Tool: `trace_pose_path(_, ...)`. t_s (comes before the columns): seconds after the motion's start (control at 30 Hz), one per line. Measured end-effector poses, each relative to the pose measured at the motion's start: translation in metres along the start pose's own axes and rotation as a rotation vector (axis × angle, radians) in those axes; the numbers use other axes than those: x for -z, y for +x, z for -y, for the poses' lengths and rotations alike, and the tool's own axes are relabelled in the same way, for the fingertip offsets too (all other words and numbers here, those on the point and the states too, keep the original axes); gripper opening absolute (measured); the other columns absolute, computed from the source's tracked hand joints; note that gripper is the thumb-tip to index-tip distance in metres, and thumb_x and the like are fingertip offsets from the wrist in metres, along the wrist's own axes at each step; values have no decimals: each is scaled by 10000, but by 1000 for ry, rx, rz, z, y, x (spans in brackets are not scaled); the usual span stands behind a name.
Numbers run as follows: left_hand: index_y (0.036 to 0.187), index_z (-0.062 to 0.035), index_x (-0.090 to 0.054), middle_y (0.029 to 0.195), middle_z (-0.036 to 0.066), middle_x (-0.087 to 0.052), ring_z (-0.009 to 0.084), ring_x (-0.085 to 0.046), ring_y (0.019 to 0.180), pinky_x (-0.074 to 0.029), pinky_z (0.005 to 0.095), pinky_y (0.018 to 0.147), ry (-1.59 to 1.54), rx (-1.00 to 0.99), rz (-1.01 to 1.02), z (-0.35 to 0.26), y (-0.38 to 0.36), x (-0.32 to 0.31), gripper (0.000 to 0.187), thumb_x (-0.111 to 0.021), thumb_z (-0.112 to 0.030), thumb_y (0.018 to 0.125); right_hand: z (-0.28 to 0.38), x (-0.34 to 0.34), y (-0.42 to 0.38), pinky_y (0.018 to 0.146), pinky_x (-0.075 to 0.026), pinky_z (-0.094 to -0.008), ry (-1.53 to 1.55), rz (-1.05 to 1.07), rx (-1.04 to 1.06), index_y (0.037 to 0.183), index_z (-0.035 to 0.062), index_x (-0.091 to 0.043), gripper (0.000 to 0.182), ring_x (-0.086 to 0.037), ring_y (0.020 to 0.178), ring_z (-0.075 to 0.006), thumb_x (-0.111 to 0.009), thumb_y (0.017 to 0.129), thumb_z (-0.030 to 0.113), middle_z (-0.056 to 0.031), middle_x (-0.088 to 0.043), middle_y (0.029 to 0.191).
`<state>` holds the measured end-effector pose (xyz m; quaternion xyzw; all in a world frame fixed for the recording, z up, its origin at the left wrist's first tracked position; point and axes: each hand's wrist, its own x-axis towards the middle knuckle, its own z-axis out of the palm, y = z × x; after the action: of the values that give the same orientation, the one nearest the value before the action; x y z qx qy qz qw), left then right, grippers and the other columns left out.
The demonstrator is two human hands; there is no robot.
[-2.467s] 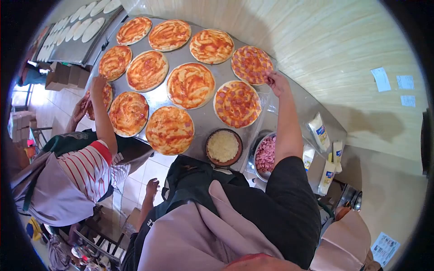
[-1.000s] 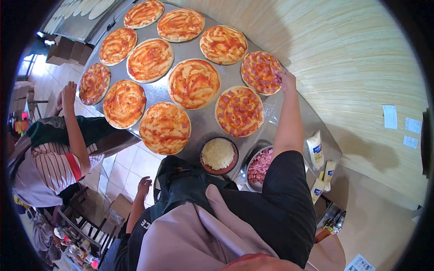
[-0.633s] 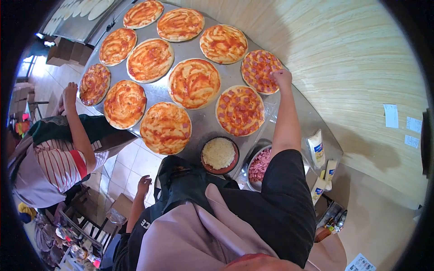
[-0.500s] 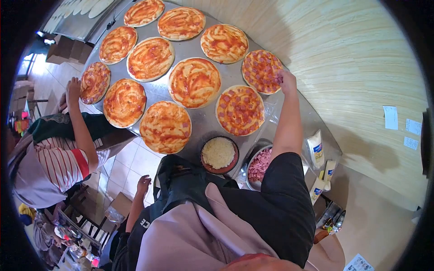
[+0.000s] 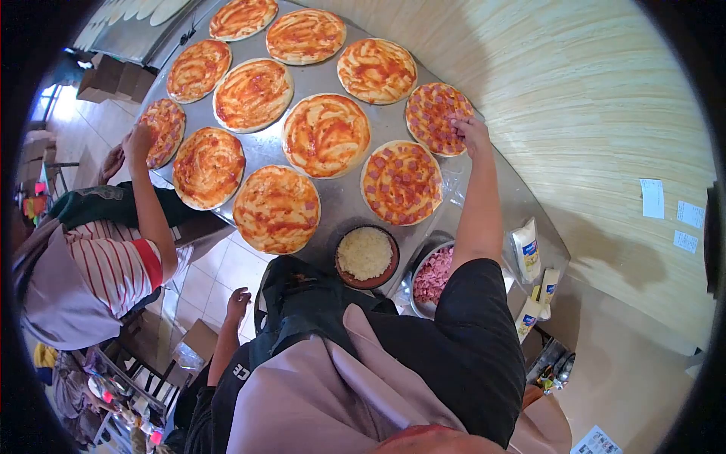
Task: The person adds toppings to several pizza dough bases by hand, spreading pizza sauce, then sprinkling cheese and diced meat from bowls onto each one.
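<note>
Arm [image 5: 481, 204] outstretched, the right hand [image 5: 473, 135] bunches its fingertips over the round, red-sauced, pink-dotted pizza [image 5: 431, 113] by the wall-side edge of the grey metal counter [image 5: 340, 200], any grip indiscernible; the left hand [image 5: 239, 304] hangs beyond the near edge, finger pose unclear

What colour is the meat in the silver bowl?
The meat is pink; see the head view.

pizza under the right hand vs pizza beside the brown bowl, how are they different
The first pizza is dotted all over with pink squares; the second pizza shows mostly sauce, with a pink bit near its right edge. The right hand is over the first pizza; no hand is over the second. The second looks larger in this view than the first. Both are round and lie on the table.
</note>
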<state>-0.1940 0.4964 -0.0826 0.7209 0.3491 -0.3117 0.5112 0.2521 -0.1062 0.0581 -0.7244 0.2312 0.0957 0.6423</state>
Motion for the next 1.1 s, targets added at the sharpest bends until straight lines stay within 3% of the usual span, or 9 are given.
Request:
trace_pose_path(0.17,1062,-1,-512,853,133,-590,163,-567,679,-450,277,641,11,-12,-28,8,-6,2,332,-562,-158,773,4,-12,6,442,-452,-247,-326,-37,70,753,-3,-624,69,-550,557,-105,-584,710,33,-52,-590,651)
trace_pose_path(0.27,1066,-3,-511,854,130,-593,164,-570,678,-449,282,642,8,1,-37,12,-10,3,338,-561,-157,769,3,-15,16,498,-469,-286,-649,-40,112,739,0,-630,91,-580,589,-144,-591,678,56,-96,-605,655)
trace_pose_path(0.33,1069,-5,-511,851,127,-594,165,-571,677,-449,284,644,-13,9,-34,21,-9,4,341,-561,-156,768,4,-18,18,579,-475,-330,-1048,-18,324,750,8,-630,125,-599,632,-222,-594,656,83,-153,-607,684)
trace_pose_path(0.43,1072,-9,-512,844,121,-597,165,-571,676,-448,285,649,-8,13,-27,24,-11,3,346,-562,-157,764,0,-26,26,591,-461,-325,-1321,-143,406,706,43,-637,114,-594,622,-229,-632,632,130,-129,-604,666)
trace_pose_path(0.67,1071,-6,-510,826,113,-595,163,-563,676,-445,284,657,-13,17,-64,17,-19,-4,341,-557,-154,768,23,-18,20,551,-460,-309,-1106,-88,379,677,31,-637,76,-584,595,-206,-617,637,92,-112,-604,635)
trace_pose_path(0.73,1071,-4,-508,827,113,-594,162,-561,677,-445,285,659,-8,31,-61,19,-19,-6,338,-555,-152,771,37,-16,10,570,-466,-323,-994,-12,290,688,2,-624,97,-599,595,-243,-589,670,91,-115,-631,704)
trace_pose_path(0.83,1072,-3,-504,835,115,-593,159,-558,680,-444,286,662,2,48,-46,14,-23,-7,334,-551,-148,775,36,-14,14,601,-464,-323,-910,-32,223,682,3,-624,83,-605,631,-214,-587,670,77,-89,-642,724)
trace_pose_path(0.97,1076,-3,-502,862,118,-590,156,-557,685,-444,286,663,-13,44,-36,16,-22,-9,336,-552,-148,777,30,-20,22,562,-458,-307,-1007,-25,388,702,16,-632,86,-584,595,-189,-588,668,82,-120,-611,654)
trace_pose_path(1.1,1076,-3,-504,865,116,-590,157,-557,685,-444,284,662,14,38,-39,8,-24,-7,335,-556,-146,777,16,-28,51,639,-454,-350,-1109,-12,404,702,7,-627,107,-584,673,-264,-578,675,98,-161,-603,698)
